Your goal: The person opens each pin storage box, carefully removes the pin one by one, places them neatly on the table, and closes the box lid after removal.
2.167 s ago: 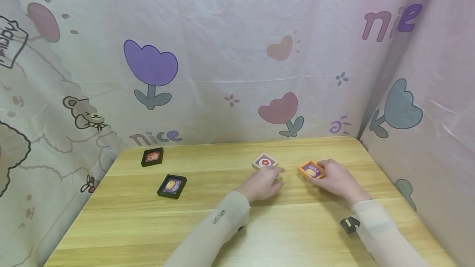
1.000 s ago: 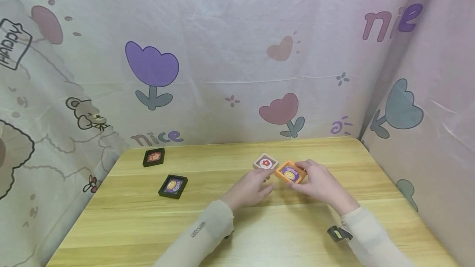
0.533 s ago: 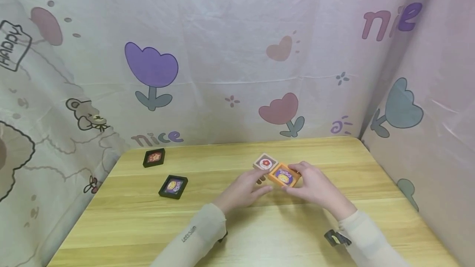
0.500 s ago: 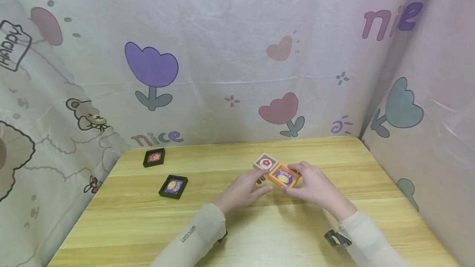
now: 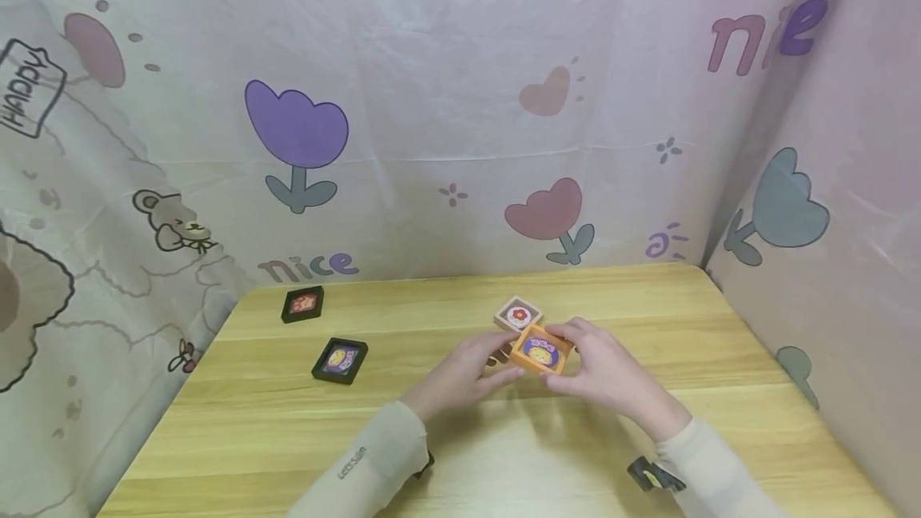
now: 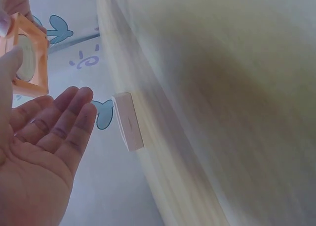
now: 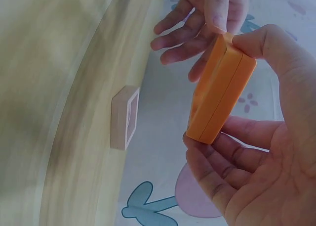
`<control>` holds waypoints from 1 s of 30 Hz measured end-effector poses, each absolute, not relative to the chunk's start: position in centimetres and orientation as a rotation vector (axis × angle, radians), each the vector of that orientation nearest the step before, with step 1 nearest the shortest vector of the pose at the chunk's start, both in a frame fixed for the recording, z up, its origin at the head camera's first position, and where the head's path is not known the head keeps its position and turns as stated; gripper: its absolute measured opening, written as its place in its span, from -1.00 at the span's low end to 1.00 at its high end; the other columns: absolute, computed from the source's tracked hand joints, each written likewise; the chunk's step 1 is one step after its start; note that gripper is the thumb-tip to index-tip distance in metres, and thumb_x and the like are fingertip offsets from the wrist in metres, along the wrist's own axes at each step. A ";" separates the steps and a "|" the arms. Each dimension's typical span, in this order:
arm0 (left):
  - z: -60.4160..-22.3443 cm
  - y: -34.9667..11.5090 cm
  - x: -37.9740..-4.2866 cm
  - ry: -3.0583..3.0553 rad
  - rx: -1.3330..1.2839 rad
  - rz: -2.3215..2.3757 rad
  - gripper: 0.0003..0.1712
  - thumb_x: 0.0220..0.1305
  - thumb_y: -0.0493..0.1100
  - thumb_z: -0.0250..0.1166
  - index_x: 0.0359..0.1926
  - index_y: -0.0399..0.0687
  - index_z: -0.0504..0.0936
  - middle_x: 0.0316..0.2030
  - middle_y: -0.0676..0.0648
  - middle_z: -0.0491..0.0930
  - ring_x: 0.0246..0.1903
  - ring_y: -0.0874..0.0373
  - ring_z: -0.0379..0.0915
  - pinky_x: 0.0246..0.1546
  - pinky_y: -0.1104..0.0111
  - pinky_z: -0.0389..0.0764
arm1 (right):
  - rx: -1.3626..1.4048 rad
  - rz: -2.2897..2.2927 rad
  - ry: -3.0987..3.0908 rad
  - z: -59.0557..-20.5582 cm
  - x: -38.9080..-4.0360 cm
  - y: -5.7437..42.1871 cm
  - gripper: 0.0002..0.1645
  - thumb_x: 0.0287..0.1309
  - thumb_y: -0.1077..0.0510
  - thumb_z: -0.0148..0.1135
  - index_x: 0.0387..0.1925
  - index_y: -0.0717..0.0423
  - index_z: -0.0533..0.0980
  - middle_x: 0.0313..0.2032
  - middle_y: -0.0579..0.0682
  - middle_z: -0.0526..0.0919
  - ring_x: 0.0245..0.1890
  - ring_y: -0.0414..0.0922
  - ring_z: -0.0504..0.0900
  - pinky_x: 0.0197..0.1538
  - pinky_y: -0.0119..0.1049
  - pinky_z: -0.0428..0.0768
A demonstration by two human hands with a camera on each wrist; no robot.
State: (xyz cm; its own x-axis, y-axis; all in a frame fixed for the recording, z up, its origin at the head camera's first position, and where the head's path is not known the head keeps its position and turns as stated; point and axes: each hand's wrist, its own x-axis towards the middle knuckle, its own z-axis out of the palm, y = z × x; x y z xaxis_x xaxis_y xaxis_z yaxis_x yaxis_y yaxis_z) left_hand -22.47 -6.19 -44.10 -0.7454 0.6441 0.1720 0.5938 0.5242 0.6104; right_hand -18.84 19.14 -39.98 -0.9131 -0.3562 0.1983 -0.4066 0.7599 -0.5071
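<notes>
Raised above the table, a small orange square frame [image 5: 541, 351] with a purple and yellow cartoon picture is pinched between the thumb and fingers of my right hand [image 5: 612, 374]. In the right wrist view, the orange frame [image 7: 222, 92] shows its thick side. My left hand [image 5: 456, 378] is at the frame's left side. Its thumb is close to one corner in the right wrist view, while its other fingers extend loosely; contact is hard to tell. Just behind, a pale wood-coloured frame [image 5: 519, 314] with a red flower lies on the table.
Two black frames lie to the left: one with a red-orange picture [image 5: 302, 304] near the back edge, another with a purple and yellow picture [image 5: 340, 360] closer. The wooden table [image 5: 252, 438] meets a patterned curtain [image 5: 417, 214] behind and at both sides.
My right hand has brought the orange frame leftward from the right of the pale frame, then nearer to me and up. My left hand has drawn back from the pale frame, leftward and nearer.
</notes>
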 end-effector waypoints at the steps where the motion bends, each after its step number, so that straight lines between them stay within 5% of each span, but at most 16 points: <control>1: -44.1 -6.2 -22.4 2.667 1.102 1.042 -0.29 0.56 0.11 0.31 0.54 -0.12 0.43 0.19 -0.07 0.71 0.09 0.15 0.69 0.13 0.44 0.73 | 0.622 0.857 -2.859 -39.9 -18.7 19.1 -0.09 -0.01 -0.11 0.63 0.33 0.23 0.57 0.05 0.00 0.72 0.00 -0.07 0.71 0.07 -0.02 0.77; 30: -44.3 -9.4 -19.2 2.473 0.973 1.294 -0.07 0.39 0.18 0.46 0.60 -0.10 0.34 0.27 -0.03 0.66 0.17 0.21 0.65 0.28 0.34 0.69 | 0.879 0.831 -2.769 -39.8 -16.3 16.8 -0.12 -0.02 -0.02 0.63 0.35 0.20 0.58 0.11 -0.12 0.69 0.07 -0.13 0.71 0.17 -0.04 0.79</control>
State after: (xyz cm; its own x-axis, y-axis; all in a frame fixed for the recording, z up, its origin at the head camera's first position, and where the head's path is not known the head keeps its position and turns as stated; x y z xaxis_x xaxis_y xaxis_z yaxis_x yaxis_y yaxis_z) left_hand -19.25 -9.43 -44.34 -0.7678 0.6272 0.1309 0.4652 0.4052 0.7870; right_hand -16.28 16.85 -39.77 -0.8240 -0.4985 0.2692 -0.5644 0.6804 -0.4675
